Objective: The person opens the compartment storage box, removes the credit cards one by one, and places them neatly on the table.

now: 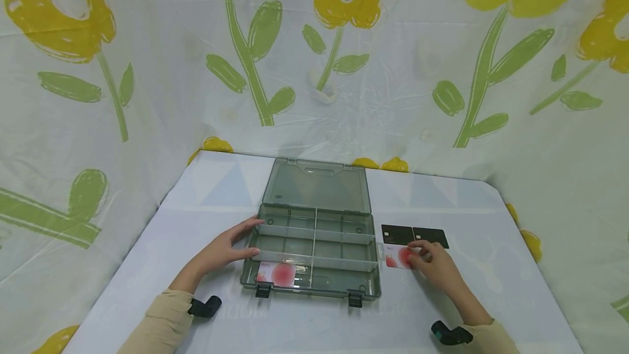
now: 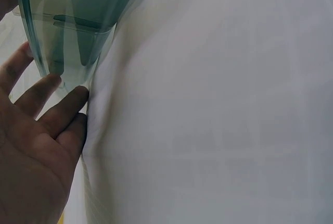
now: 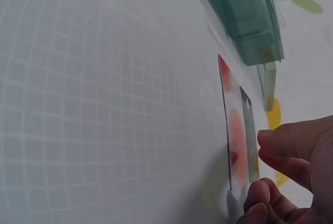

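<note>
A translucent grey-green compartment box [image 1: 344, 250] lies on the table with its lid [image 1: 319, 184] folded back. Inside its front-left compartment is a pink-and-white card [image 1: 277, 274]. My left hand [image 1: 218, 253] rests against the box's left wall with fingers extended; the left wrist view shows fingertips at the box's side [image 2: 67, 52]. To the right of the box lies another pink-and-white card [image 1: 395, 255]. Over that card's right end is my right hand [image 1: 434, 266], thumb and fingers bent with a gap between them [image 3: 291, 156]. Whether the fingertips touch the card is unclear.
Two black cards [image 1: 397, 232] lie side by side just behind the pink card on the table. Dividers [image 1: 344, 263] split the box into several compartments, and two dark latches [image 1: 355, 299] stick out at its front. Flower-patterned cloth [image 1: 393, 97] surrounds the white table [image 1: 295, 326].
</note>
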The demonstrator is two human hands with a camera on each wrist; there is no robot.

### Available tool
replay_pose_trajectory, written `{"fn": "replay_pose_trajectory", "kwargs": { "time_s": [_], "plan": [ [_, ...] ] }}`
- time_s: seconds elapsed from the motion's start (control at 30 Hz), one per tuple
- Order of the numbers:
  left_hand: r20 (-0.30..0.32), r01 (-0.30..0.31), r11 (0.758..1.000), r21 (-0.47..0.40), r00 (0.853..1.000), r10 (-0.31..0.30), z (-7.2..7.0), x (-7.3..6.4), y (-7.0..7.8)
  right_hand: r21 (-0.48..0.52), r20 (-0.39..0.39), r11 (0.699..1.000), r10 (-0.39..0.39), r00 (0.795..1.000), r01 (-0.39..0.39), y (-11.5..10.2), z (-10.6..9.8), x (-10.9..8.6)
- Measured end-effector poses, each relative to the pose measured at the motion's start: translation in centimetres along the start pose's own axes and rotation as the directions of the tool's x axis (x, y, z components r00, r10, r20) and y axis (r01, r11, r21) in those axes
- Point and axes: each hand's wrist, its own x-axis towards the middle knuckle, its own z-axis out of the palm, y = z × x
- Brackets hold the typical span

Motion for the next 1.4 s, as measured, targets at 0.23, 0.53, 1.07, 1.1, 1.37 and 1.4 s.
{"fn": "replay_pose_trajectory", "kwargs": {
  "time_s": [0.23, 0.53, 1.07, 1.1, 1.37, 1.4],
  "plan": [
    [0.005, -0.004, 1.000, -0.009, 1.000, 0.004, 0.0, 0.0, 0.0, 0.039, -0.004, 0.999, -0.025, 1.000, 0.025, -0.4, -0.2, 0.0],
    [0.006, -0.008, 1.000, -0.015, 1.000, 0.008, -0.1, 0.0, 0.0, 0.070, -0.027, 0.995, -0.071, 0.997, 0.072, -1.2, -0.4, 0.0],
    [0.002, -0.020, 1.000, -0.021, 1.000, 0.020, -0.1, 0.1, -0.3, 0.126, 0.024, 0.987, -0.101, 0.995, 0.098, -4.4, -0.6, -0.6],
    [0.001, -0.021, 1.000, -0.022, 1.000, 0.022, -0.1, 0.1, -0.3, 0.131, 0.028, 0.987, -0.102, 0.994, 0.098, -4.7, -0.6, -0.6],
    [0.005, -0.029, 0.999, -0.032, 1.000, 0.029, -0.1, 0.2, -0.3, 0.167, 0.060, 0.981, -0.109, 0.992, 0.097, -7.0, -0.3, -1.1],
    [0.007, -0.029, 0.999, -0.033, 1.000, 0.029, -0.1, 0.2, -0.3, 0.174, 0.065, 0.979, -0.116, 0.991, 0.103, -7.2, -0.2, -1.2]
  ]
}}
